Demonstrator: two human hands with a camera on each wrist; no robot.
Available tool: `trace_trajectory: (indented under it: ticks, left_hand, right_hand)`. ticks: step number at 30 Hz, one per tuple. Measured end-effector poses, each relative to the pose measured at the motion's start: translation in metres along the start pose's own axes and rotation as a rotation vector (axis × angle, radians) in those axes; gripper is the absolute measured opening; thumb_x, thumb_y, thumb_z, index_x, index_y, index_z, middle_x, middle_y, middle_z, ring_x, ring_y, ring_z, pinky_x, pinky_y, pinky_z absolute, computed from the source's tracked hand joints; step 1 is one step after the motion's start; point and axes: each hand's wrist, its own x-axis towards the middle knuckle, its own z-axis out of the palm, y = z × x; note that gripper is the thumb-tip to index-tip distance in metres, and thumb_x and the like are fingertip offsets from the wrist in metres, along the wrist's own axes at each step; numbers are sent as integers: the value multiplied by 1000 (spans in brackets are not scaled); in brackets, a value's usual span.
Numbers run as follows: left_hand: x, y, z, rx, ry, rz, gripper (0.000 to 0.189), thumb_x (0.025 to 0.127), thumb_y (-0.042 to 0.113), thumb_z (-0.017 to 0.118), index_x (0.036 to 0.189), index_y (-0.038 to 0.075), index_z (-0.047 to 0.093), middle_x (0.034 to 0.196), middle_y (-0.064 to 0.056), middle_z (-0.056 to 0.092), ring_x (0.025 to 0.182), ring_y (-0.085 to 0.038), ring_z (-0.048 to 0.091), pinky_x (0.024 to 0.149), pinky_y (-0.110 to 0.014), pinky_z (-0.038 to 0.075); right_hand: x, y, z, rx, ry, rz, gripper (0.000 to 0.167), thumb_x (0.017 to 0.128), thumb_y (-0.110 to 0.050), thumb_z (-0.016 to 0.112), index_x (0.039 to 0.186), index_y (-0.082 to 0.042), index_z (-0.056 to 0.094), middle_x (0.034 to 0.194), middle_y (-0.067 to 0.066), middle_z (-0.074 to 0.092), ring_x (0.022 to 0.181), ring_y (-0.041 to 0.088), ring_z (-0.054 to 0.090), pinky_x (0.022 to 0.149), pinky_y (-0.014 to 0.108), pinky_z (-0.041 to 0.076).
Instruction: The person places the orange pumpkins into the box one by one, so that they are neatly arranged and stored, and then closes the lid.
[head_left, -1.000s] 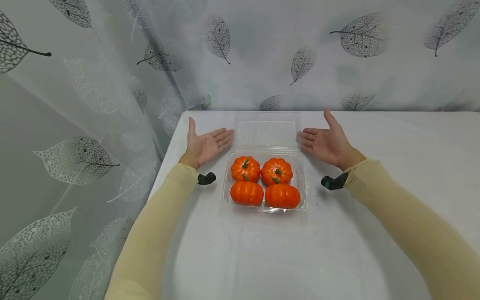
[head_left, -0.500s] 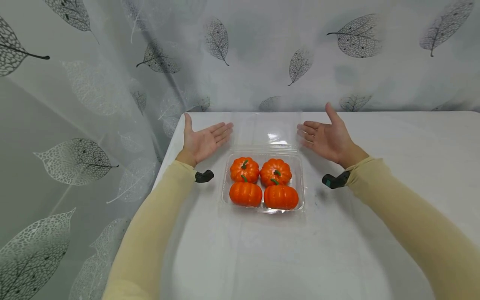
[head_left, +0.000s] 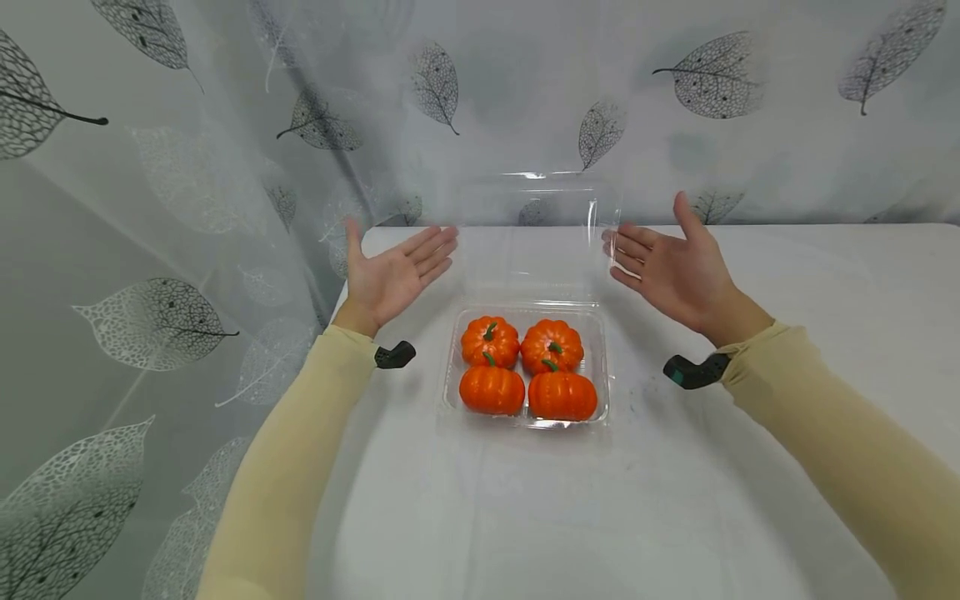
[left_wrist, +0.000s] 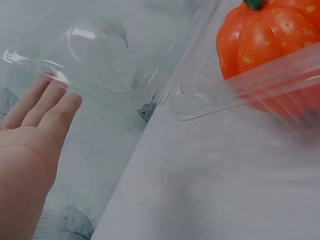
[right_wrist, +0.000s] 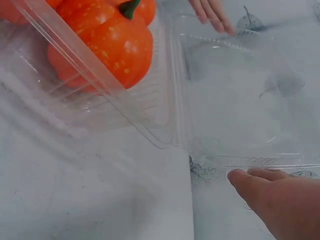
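A clear plastic clamshell box (head_left: 453,375) stands on the table, hinged at its back. Several small orange pumpkins (head_left: 564,395) with green stems fill its base in a back and a front row. The transparent lid (head_left: 536,258) is raised and leans up behind the base. My left hand (head_left: 393,279), palm inward and fingers straight, has its fingertips right at the lid's left edge. On the opposite side my right hand (head_left: 678,271) is likewise flat, its fingertips overlapping the lid's right edge in the head view. The lid's side lies beside the left fingertips (left_wrist: 75,100) in the left wrist view.
A white cloth covers the table (head_left: 555,517), whose back edge lies just behind the box. A grey curtain (head_left: 510,100) with a leaf print hangs behind and along the left. Black wrist cameras (head_left: 395,355) jut inward from both yellow sleeves (head_left: 277,467).
The lid has swung up from lying back near the table to a raised tilt. Both hands have risen with it and spread slightly apart. The base and pumpkins have stayed put.
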Motion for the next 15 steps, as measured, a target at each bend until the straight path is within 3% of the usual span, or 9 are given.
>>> trace_trajectory:
  ticks: [4,10,15]
  left_hand:
    - [-9,2,8,16,-20,58,119,83,84,49,159,-3,20,159,-23,31,147,-37,30,120,-43,20]
    - [-28,-1,27,69,2,163,107,88,79,48,151,-7,38,156,-25,36,145,-38,34,118,-44,25]
    - [-50,-8,45,235,81,222,88,99,67,44,144,-9,49,140,-26,55,137,-39,47,114,-45,33]
  right_hand:
    - [-14,-5,12,-103,-40,-28,99,100,-70,31,159,-7,-16,169,7,-9,154,24,-5,121,41,0]
    - [-41,-7,32,-302,-50,-37,87,104,-64,22,161,-5,-7,169,8,1,154,24,2,121,39,6]
    - [-61,-1,38,-479,-37,-33,80,106,-59,19,162,-4,0,169,10,4,154,29,8,120,35,16]
